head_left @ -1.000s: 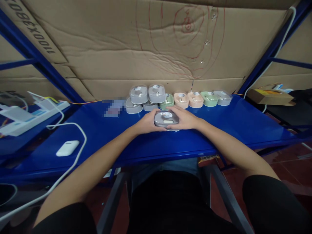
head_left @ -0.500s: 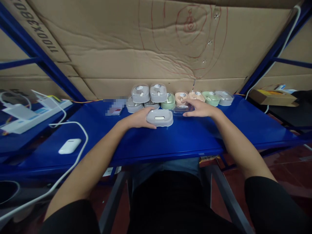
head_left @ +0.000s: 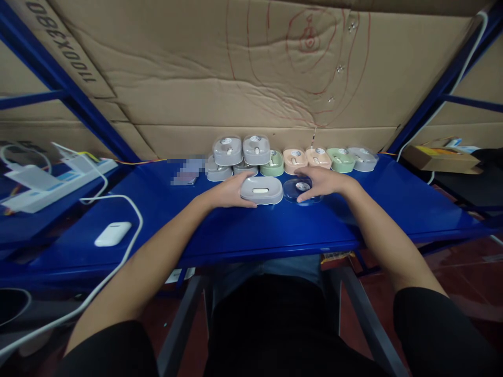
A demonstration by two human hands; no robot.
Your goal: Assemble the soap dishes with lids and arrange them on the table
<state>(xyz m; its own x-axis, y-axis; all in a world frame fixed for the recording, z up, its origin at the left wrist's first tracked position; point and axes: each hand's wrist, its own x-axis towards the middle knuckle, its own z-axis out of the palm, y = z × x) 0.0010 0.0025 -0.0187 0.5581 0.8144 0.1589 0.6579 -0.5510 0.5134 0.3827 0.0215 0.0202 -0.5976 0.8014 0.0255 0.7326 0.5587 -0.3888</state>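
My left hand point(head_left: 234, 191) grips the left end of a grey oval box base point(head_left: 267, 195), thumb at the near side and fingers at the far side. A small white oblong piece point(head_left: 260, 190) shows in its top. To the right, my right hand point(head_left: 323, 183) holds a clear plastic lid point(head_left: 291, 190) with a round white sticker, thumb and fingers around its edge. The lid is at the blue table, beside the base and apart from it. Behind both hands stand lidded boxes, among them a green one point(head_left: 272, 166) and a peach one point(head_left: 294, 163).
Grey lidded boxes point(head_left: 227, 152) are stacked two high at the back. Another green box point(head_left: 341, 161) and a grey one point(head_left: 364, 160) stand farther right. A white earbud case point(head_left: 113, 234) lies on the left beside a white cable point(head_left: 137, 214). A cardboard wall point(head_left: 176, 78) closes the back.
My right hand has brought the clear lid nearer and lower, beside the base, and its sticker now shows. The base and my left hand have shifted slightly right.
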